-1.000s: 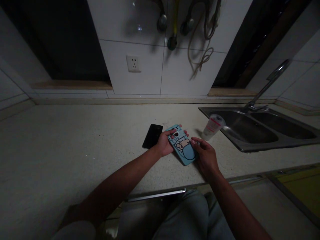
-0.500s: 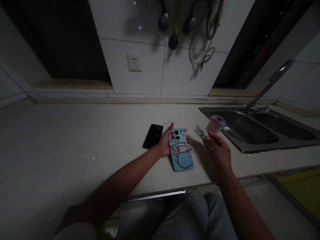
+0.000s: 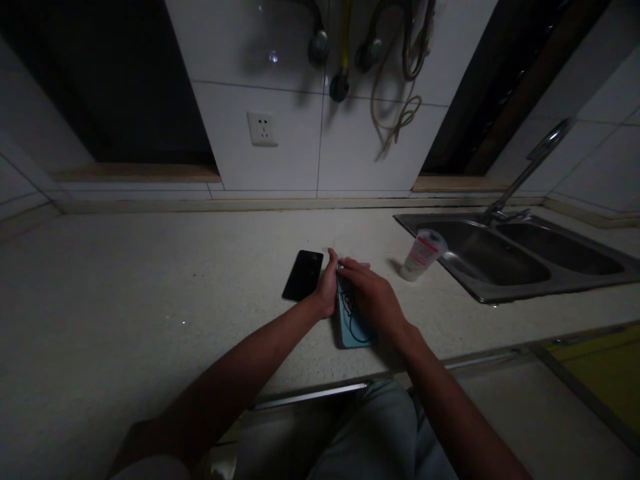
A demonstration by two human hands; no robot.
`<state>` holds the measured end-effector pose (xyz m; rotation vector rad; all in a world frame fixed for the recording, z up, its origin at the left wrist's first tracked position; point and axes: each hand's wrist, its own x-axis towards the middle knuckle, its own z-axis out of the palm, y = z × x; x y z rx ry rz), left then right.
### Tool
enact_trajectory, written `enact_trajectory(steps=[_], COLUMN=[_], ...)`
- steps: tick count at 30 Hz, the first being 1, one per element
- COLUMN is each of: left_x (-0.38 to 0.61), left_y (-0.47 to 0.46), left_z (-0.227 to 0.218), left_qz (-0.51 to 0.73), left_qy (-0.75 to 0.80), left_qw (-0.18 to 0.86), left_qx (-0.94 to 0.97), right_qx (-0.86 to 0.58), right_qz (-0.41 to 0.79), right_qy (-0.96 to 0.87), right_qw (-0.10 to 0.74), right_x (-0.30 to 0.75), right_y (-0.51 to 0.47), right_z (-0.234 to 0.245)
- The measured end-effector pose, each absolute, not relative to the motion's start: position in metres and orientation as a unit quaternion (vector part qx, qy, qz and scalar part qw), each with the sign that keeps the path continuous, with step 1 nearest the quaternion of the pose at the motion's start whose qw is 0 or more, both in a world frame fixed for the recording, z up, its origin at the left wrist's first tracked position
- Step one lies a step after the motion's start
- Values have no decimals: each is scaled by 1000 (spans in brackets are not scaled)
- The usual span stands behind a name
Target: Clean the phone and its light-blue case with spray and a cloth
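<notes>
A phone in a light-blue cartoon case [image 3: 354,333] is held back side up above the counter. My left hand [image 3: 328,291] grips it from the left, its thumb along the upper edge. Over the case's upper part lies my right hand [image 3: 376,297], fingers bent and pressed on the camera end. That hand covers the camera lenses and much of the drawing. Only a speck of white shows by its fingertips; the white wad, perhaps tissue, seen there earlier is mostly hidden. Left of my left hand, a second phone [image 3: 303,275] with a dark screen lies flat.
A clear plastic cup [image 3: 423,256] with pink print stands right of my hands. Beyond it is a steel double sink [image 3: 480,291] with a faucet [image 3: 535,163]. A socket [image 3: 262,129] and pipes are on the tiled wall. The counter's front edge runs close to me.
My right hand has moved left from beside the cup onto the camera end of the blue-cased phone, bringing the white wad along. My left hand keeps holding the phone.
</notes>
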<state>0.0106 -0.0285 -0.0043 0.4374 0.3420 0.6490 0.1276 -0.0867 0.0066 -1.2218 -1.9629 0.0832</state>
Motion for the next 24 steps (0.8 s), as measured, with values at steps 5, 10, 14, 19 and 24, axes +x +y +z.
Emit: enact_trajectory(steps=[5,10,14,19,24], left_x=[6,6,6,7,8], left_y=[-27,-25,-25,-26,-24], left_z=[0,-1,-3,-3,-3], left_qz=[320,325,320,313,305], left_qy=[193,210,192,162,154], left_qw=[903,895,893,898,904], left_qx=[212,222,251,262,256], right_qx=[-469,-425,-367,-354,-457], right_qz=[-29,-48,-41,-8,0], right_qy=[-811,-841,-869,-879,-828], right_qw=[349,331,329,318,325], right_x=[114,123,134,153,166], right_y=[-104,-127,-149,-160,-148], right_z=[-3,-11,-12,-10,-16])
